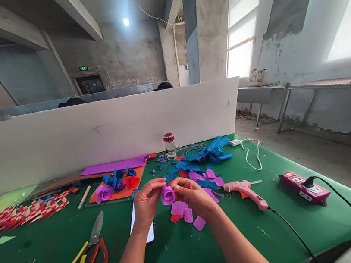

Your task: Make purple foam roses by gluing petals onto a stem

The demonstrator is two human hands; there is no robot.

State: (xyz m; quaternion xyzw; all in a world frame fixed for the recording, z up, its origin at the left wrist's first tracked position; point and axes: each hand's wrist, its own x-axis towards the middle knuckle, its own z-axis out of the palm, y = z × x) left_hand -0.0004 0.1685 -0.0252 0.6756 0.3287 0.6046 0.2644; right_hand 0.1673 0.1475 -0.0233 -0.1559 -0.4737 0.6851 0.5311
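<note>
Between my two hands, above the green table, is a purple paper rose (168, 195) with curled petals. My left hand (148, 203) pinches it from the left, fingertips at its upper edge. From the other side my right hand (192, 194) also closes thumb and fingers on the flower's rim. Loose purple paper petals (188, 215) lie on the table below and to the right, with some red pieces among them. A phone (150, 234) with a lit screen lies partly hidden under my left hand and wrist.
A pink glue gun (247, 192) and magenta power strip (304, 188) lie right, their cords trailing. Large scissors (91, 243) lie left. Finished flowers (117, 181) rest on orange paper. Behind are a red-lidded jar (170, 146), blue crepe paper (214, 151) and a white partition (122, 126).
</note>
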